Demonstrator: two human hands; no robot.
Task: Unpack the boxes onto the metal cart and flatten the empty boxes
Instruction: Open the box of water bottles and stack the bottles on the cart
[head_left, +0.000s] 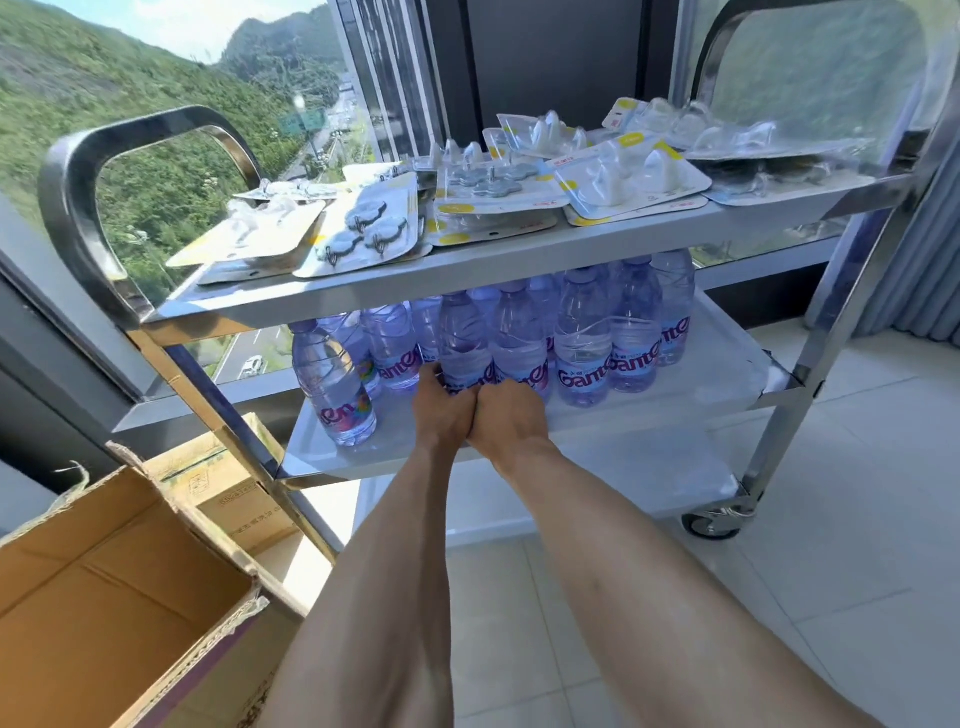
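Note:
A metal cart (363, 291) stands before me with three shelves. Its top shelf carries several blister packs of hooks (488, 192). On the middle shelf (675, 384) stand several clear water bottles with purple labels. My left hand (441, 410) grips the base of one front bottle (462, 338). My right hand (511, 410) grips the bottle (519, 338) beside it; both hands touch each other. One bottle (332, 384) stands apart at the left. An open cardboard box (104, 597) sits at lower left, and the part of its inside in view holds nothing.
A second cardboard box (234, 493) lies behind the open one, by the cart's leg. A large window (156, 130) is behind the cart, a curtain (924, 270) at the right. Pale floor tiles (779, 597) spread to the right. The cart's caster (711, 525) is at the lower right.

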